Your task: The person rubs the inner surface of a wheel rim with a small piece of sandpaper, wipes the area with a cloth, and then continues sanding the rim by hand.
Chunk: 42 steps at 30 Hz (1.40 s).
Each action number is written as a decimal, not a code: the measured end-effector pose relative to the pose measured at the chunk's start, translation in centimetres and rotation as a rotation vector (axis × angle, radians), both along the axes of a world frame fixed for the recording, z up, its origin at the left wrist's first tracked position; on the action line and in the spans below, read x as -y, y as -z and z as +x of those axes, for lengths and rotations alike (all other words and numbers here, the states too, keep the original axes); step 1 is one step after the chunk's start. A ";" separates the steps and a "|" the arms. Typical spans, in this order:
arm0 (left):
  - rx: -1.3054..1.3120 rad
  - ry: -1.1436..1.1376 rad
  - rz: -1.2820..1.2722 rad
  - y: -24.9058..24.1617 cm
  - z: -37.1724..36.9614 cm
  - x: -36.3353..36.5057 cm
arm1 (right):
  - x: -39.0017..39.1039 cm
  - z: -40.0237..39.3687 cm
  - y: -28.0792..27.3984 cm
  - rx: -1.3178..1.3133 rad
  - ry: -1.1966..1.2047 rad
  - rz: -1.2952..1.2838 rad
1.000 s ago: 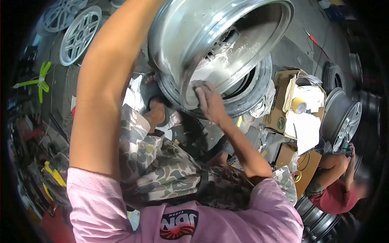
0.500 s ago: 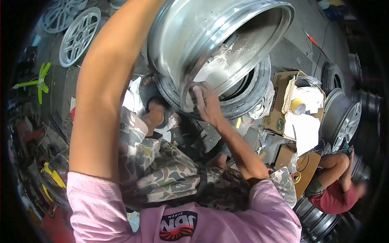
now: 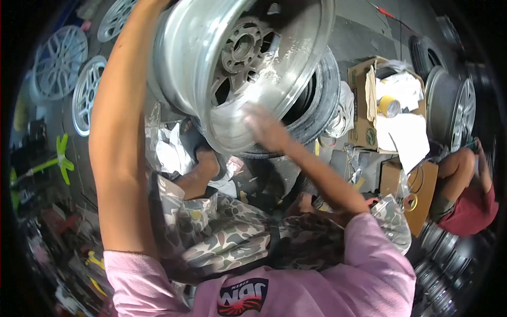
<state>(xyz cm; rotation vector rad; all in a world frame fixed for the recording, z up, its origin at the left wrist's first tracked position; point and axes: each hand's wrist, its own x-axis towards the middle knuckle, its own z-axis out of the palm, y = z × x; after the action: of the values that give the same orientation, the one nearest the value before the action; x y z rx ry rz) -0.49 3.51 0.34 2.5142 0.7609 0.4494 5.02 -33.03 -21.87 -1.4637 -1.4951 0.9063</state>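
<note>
A bare silver alloy wheel rim point(image 3: 185, 63) is tipped so its open barrel faces me, and its hub and bolt holes show inside. Beneath it lies a black tire point(image 3: 328, 100), partly covered by the rim. My right hand point(image 3: 266, 129) is at the near lip of the barrel, its fingers smeared by motion; what they hold, if anything, does not show. Whitish patches mark the inner wall close by. My left arm reaches up along the rim's left side, and the hand lies beyond the top edge of the view.
A cardboard box point(image 3: 362, 108) with papers and a yellow tape roll point(image 3: 389, 105) stands right of the tire. Farther right are another wheel point(image 3: 449, 105) and a seated person point(image 3: 470, 208). Spoked wheels point(image 3: 60, 62) lie at upper left, near a green star-shaped tool point(image 3: 64, 158).
The rim has turned, so its hub now shows inside. My right hand has shifted slightly along the near lip and blurred; the dark pad under its fingers no longer shows. The view has shifted.
</note>
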 end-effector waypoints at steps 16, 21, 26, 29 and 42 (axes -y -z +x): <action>0.007 -0.206 -0.207 -1.6 0.1 2.5 | -0.9 -1.5 2.2 0.595 0.149 0.151; -0.013 -0.285 -0.219 -2.1 0.6 3.2 | -1.4 1.3 2.6 0.237 0.020 0.140; 0.065 -0.178 -0.197 -1.8 0.0 2.7 | -2.6 1.7 3.0 0.770 0.102 0.123; 0.057 -0.169 -0.206 -1.2 -0.1 1.9 | -1.5 -3.0 -2.8 0.039 -0.035 -0.050; 0.012 -0.153 -0.199 -1.0 0.0 1.3 | -3.2 1.9 5.2 0.516 -0.039 0.334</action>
<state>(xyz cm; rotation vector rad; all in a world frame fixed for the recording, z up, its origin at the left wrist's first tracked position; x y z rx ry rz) -0.46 2.25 1.38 2.2770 0.9487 0.4182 6.91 -29.80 -27.09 -1.4806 -1.9417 0.2768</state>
